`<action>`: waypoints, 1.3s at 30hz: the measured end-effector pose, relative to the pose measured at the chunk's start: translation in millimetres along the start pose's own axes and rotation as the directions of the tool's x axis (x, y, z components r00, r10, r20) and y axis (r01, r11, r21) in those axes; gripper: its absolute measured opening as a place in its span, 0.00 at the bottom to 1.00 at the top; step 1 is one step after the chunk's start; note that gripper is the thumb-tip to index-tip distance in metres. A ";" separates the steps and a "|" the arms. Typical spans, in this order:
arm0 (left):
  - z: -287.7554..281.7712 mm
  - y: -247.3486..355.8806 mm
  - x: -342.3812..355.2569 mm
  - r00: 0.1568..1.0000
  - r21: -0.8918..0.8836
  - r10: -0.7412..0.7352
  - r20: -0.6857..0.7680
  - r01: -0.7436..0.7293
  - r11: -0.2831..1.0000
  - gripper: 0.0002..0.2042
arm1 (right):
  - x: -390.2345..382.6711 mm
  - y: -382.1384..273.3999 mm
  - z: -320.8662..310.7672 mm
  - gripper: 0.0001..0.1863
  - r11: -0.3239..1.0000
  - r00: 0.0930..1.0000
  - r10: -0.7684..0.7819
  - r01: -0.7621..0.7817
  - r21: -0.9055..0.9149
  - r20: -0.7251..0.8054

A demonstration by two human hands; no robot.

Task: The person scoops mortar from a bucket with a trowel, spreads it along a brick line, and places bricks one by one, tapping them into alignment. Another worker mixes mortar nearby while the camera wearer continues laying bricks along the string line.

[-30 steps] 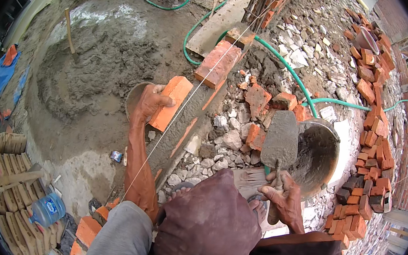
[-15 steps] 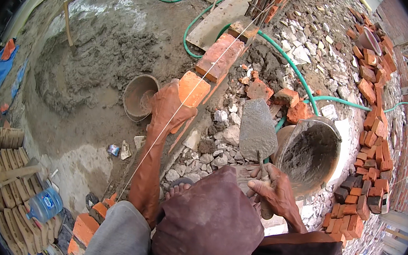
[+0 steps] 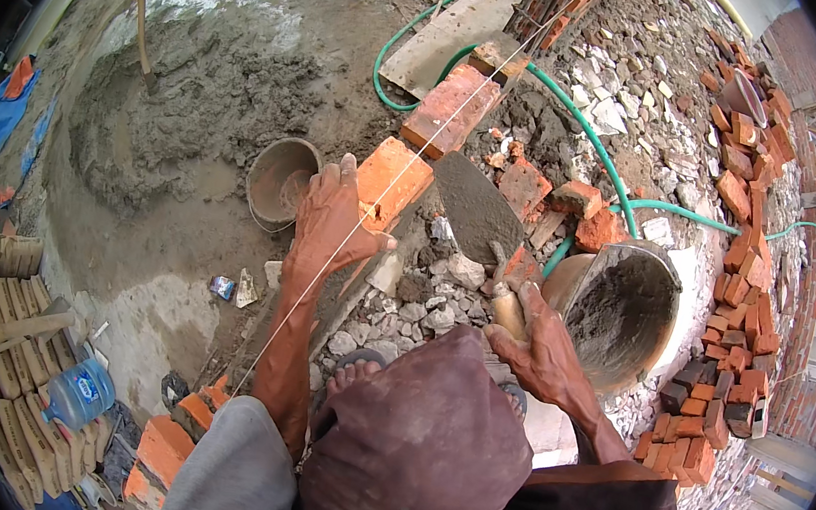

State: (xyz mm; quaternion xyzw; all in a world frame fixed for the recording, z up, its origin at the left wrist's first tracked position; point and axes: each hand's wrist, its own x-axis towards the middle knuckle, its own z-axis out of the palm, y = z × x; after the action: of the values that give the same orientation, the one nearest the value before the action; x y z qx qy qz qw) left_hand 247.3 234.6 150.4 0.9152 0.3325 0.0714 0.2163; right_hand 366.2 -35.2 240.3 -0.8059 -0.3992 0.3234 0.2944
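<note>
My left hand (image 3: 330, 218) grips an orange brick (image 3: 392, 181) on the low brick row, fingers along its left side and thumb at its near end. Just beyond it lies a reddish brick (image 3: 452, 109), end to end with it. In my right hand (image 3: 548, 350) is a trowel, held by its wooden handle. The grey, mortar-smeared blade of the trowel (image 3: 479, 208) reaches to the right side of the orange brick. A taut white string (image 3: 329, 258) runs over the row. To the right of my right hand stands a bucket of wet mortar (image 3: 623, 310).
Left of the row sits another bucket (image 3: 283, 180), beside a spread of wet mortar (image 3: 192, 120). A green hose (image 3: 592, 140) crosses the rubble (image 3: 412, 306). Piled bricks (image 3: 721, 381) line the right; paper sacks (image 3: 5, 390) and a water jug (image 3: 80, 393) lie lower left.
The trowel has moved left and away from me, from over the rubble to the brick's side. The orange brick now lies more in line with the row, my left hand still on it.
</note>
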 end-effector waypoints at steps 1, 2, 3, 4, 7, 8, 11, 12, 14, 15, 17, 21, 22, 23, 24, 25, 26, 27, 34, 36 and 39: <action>-1.2 -2.2 -4.4 0.999 0.008 -0.021 0.032 0.021 1.000 0.46 | 2.2 0.0 0.0 0.27 0.998 0.999 -0.044 0.043 -0.034 -0.025; -2.3 -4.0 -5.9 0.999 -0.048 -0.028 0.018 0.029 0.998 0.45 | 3.7 -0.3 0.4 0.28 0.994 0.995 -0.086 0.083 -0.067 -0.045; -3.3 -4.8 -7.2 0.999 -0.090 -0.038 0.013 0.039 0.995 0.45 | 5.4 -0.8 0.6 0.28 0.982 0.992 -0.118 0.110 -0.154 -0.045; -4.6 -4.8 -7.4 0.999 -0.132 -0.048 0.008 0.049 0.990 0.44 | 6.9 -1.4 0.7 0.28 0.961 0.988 -0.151 0.137 -0.239 -0.042; -9.1 -0.1 -5.2 0.998 -0.160 -0.051 0.044 0.058 0.985 0.37 | 12.3 -3.6 1.4 0.29 0.956 0.997 -0.073 0.068 -0.286 -0.007; -10.6 2.8 -5.0 0.999 -0.142 -0.036 0.032 0.040 0.989 0.35 | 14.8 -4.3 1.6 0.30 0.970 1.000 -0.019 0.015 -0.244 -0.012; -15.1 9.4 -5.5 1.000 -0.106 -0.012 0.025 0.015 0.994 0.32 | 23.1 -6.7 2.6 0.29 0.834 0.982 -0.189 0.162 -0.527 0.003; -15.8 10.3 -5.3 0.999 -0.108 -0.020 0.038 0.024 0.994 0.32 | 25.6 -7.6 2.9 0.30 0.833 0.981 -0.194 0.160 -0.529 -0.009; -15.5 10.1 -5.3 1.000 -0.120 -0.008 0.009 0.009 0.993 0.33 | 31.5 -9.6 4.6 0.30 0.831 0.978 -0.205 0.155 -0.534 -0.036; -14.5 9.3 -5.1 0.999 -0.127 0.011 -0.034 -0.015 0.992 0.33 | 34.0 -10.7 5.7 0.30 0.798 0.966 -0.257 0.206 -0.566 -0.011; -11.8 6.7 -4.5 0.999 -0.122 0.013 -0.042 -0.018 0.992 0.33 | 39.1 -12.8 8.7 0.30 0.723 0.926 -0.377 0.308 -0.618 0.022; -6.6 3.9 -3.1 0.999 -0.113 0.026 -0.030 -0.029 0.993 0.30 | 45.2 -14.2 15.8 0.32 0.643 0.903 -0.428 0.339 -0.687 0.045; -6.3 3.9 -3.2 0.998 -0.122 0.049 -0.049 -0.055 0.991 0.29 | 45.1 -13.5 17.7 0.33 0.646 0.916 -0.396 0.330 -0.688 0.067; -6.4 4.0 -2.9 0.999 -0.109 0.017 -0.028 -0.020 0.994 0.29 | 45.1 -12.5 19.5 0.33 0.634 0.920 -0.386 0.320 -0.704 0.071; -7.1 4.2 -2.5 1.000 -0.094 -0.007 0.007 0.008 0.996 0.29 | 44.8 -11.4 21.4 0.34 0.625 0.925 -0.373 0.306 -0.718 0.070; -7.8 4.6 -1.9 0.999 -0.087 -0.024 0.031 0.027 0.996 0.29 | 44.6 -10.2 22.9 0.34 0.613 0.930 -0.362 0.290 -0.735 0.065; -8.6 5.2 -1.1 0.999 -0.076 -0.027 0.022 0.028 0.997 0.30 | 44.9 -9.5 24.7 0.33 0.578 0.900 -0.435 0.309 -0.755 0.035; -9.2 6.0 -1.6 0.999 -0.075 -0.031 0.016 0.032 0.997 0.30 | 44.7 -9.2 26.1 0.33 0.577 0.915 -0.401 0.298 -0.761 0.055; -11.6 7.2 -4.6 0.999 -0.119 0.013 0.035 -0.009 0.993 0.35 | 40.5 -23.4 14.5 0.28 0.620 0.913 -0.407 0.298 -0.726 0.027; -15.7 4.3 -2.9 0.999 -0.070 0.032 0.002 -0.032 0.997 0.38 | 26.0 -22.5 -1.7 0.28 0.779 0.967 -0.255 0.196 -0.596 -0.017; -14.7 10.2 -5.7 0.949 0.076 0.202 -0.241 -0.189 0.979 0.41 | -21.7 -4.5 -39.8 0.29 0.896 0.974 -0.158 0.074 -0.438 -0.160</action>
State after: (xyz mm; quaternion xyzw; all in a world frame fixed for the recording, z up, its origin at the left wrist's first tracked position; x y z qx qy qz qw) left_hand 244.7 229.0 168.2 0.9328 0.2664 0.1975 0.1410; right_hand 384.0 -59.6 274.4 -0.8528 -0.4777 0.1304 0.1658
